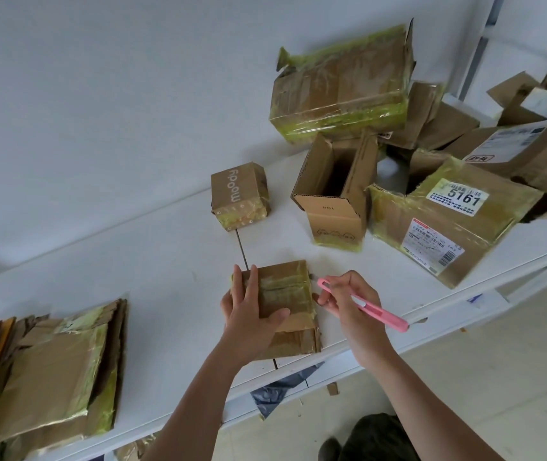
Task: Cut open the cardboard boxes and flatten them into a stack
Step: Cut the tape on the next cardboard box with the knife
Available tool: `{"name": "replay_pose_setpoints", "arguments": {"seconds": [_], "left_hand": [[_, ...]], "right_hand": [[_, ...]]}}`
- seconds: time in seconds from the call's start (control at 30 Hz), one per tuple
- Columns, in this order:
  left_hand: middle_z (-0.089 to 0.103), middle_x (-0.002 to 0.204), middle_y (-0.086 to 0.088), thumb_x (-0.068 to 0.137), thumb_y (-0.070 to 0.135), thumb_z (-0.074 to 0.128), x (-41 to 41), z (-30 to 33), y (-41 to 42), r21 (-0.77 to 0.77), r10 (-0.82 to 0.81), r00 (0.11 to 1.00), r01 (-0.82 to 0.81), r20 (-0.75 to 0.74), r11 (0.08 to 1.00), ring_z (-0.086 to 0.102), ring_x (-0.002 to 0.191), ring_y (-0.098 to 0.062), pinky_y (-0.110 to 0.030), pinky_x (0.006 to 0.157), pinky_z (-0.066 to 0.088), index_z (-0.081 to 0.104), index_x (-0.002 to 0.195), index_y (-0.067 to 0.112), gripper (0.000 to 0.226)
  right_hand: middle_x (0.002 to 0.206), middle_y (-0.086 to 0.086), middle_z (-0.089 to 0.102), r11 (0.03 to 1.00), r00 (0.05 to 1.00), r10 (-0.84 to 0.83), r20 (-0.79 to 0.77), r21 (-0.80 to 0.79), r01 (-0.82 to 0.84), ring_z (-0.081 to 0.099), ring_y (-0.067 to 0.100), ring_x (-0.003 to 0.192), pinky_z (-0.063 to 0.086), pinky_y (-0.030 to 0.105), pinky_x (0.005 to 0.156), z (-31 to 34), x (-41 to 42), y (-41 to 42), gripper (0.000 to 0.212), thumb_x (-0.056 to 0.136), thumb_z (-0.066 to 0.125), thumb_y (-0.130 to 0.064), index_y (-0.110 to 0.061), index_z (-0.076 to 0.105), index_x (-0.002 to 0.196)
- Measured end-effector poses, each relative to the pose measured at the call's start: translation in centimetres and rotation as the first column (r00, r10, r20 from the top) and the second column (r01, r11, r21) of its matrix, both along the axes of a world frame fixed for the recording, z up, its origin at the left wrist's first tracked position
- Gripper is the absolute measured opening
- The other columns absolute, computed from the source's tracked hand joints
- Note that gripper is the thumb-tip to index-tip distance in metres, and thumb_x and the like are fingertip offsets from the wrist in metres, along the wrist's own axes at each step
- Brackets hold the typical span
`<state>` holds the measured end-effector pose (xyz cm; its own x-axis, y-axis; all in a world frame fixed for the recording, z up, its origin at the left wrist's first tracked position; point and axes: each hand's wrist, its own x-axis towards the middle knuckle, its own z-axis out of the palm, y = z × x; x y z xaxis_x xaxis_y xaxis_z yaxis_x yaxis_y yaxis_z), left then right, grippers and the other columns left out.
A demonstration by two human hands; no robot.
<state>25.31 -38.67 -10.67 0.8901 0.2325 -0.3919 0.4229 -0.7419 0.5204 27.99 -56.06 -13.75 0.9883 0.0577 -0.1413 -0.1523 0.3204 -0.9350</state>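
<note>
**Some boxes flat, many still to cut**

From the head camera, we see our two hands at the near edge of a white table.

Our left hand lies on top of a small box. The fingers are mostly straight and reach over its far left edge, and the thumb lies across the top. It looks like we are holding the box down, not picking it up. The box sits right at the front of the table, between our hands. It is still closed, with tape over the top.

Our right hand is curled round a pink cutter. The tip of the cutter is just beside the right side of the small box. We cannot tell if the blade is out.

On the left, a stack of flat boxes lies on the table. So part of the job is done.

There is much left. Farther back stands a little moody box, still taped shut. Near it stands an open box that is not yet flat. On the right is a pile of more boxes, some with green tape, one with a 5161 label. None of these look flat.

We think we are somewhere in the middle, and the small box is the next one to cut.
</note>
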Motion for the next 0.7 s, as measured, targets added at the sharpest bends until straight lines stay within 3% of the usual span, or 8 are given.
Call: {"name": "replay_pose_setpoints", "arguments": {"seconds": [0.17, 0.3, 0.4, 0.5, 0.6, 0.7], "left_hand": [[-0.027, 0.159, 0.015, 0.095, 0.044, 0.058, 0.1, 0.0, 0.0, 0.009, -0.005, 1.000, 0.005, -0.004, 1.000, -0.011, 0.145, -0.018, -0.042, 0.121, 0.010, -0.010, 0.156, 0.031, 0.092], [-0.026, 0.159, 0.014, 0.095, 0.046, 0.057, 0.1, 0.3, -0.1, 0.027, -0.014, 1.000, 0.015, -0.013, 1.000, -0.010, 0.146, -0.020, -0.043, 0.120, 0.011, -0.010, 0.156, 0.031, 0.092], [-0.021, 0.160, 0.014, 0.093, 0.046, 0.060, 0.1, 0.5, -0.1, 0.043, -0.013, 1.000, 0.014, -0.018, 0.999, -0.006, 0.146, -0.021, -0.045, 0.119, 0.018, -0.005, 0.157, 0.031, 0.092], [0.003, 0.158, 0.012, 0.086, 0.055, 0.063, 0.2, 1.3, 0.0, 0.150, 0.001, 1.000, -0.004, 0.023, 0.989, 0.007, 0.143, -0.021, -0.046, 0.113, 0.032, 0.013, 0.155, 0.032, 0.089], [0.032, 0.135, -0.003, 0.073, 0.079, 0.058, 0.6, 2.5, 0.1, 0.326, 0.104, 0.994, -0.113, 0.044, 0.938, 0.027, 0.134, -0.026, -0.044, 0.105, 0.040, 0.034, 0.139, 0.022, 0.090], [0.041, 0.129, -0.008, 0.069, 0.088, 0.051, 0.6, 3.7, 0.9, 0.401, 0.228, 0.973, -0.191, -0.046, 0.896, 0.050, 0.122, -0.033, -0.041, 0.085, 0.049, 0.030, 0.138, 0.017, 0.101]], "right_hand": [[0.070, 0.011, 0.064, 1.000, 1.000, -0.002, 0.004, -0.028, 0.002, 0.064, 0.026, 0.074, 0.058, 0.049, 0.085, -0.7, -1.2, -0.3, 0.015, 0.092, 0.065, -0.011, -0.009, 0.062, 0.078], [0.071, 0.017, 0.065, 0.999, 0.999, -0.014, -0.035, -0.030, 0.013, 0.067, 0.031, 0.078, 0.057, 0.054, 0.086, -1.3, -2.5, -0.8, 0.020, 0.094, 0.059, 0.000, -0.009, 0.062, 0.077], [0.073, 0.018, 0.066, 0.996, 0.999, 0.041, 0.003, -0.080, -0.041, 0.068, 0.036, 0.081, 0.055, 0.053, 0.090, -1.3, -3.2, -1.6, 0.022, 0.095, 0.059, -0.006, -0.016, 0.062, 0.075], [0.073, 0.016, 0.067, 0.987, 0.996, 0.089, 0.029, -0.138, -0.084, 0.069, 0.025, 0.078, 0.054, 0.052, 0.091, -0.6, -3.0, -2.5, 0.018, 0.095, 0.059, -0.006, -0.008, 0.058, 0.077], [0.072, 0.014, 0.065, 0.991, 0.998, 0.059, 0.039, -0.124, -0.053, 0.067, 0.034, 0.080, 0.054, 0.056, 0.091, 0.0, -2.5, -2.7, 0.028, 0.095, 0.053, 0.004, -0.016, 0.059, 0.076], [0.071, 0.011, 0.063, 0.995, 0.999, -0.001, 0.052, -0.096, 0.006, 0.065, 0.032, 0.077, 0.056, 0.058, 0.085, 0.3, -2.6, -1.9, 0.022, 0.095, 0.056, 0.001, -0.014, 0.059, 0.079]]}}
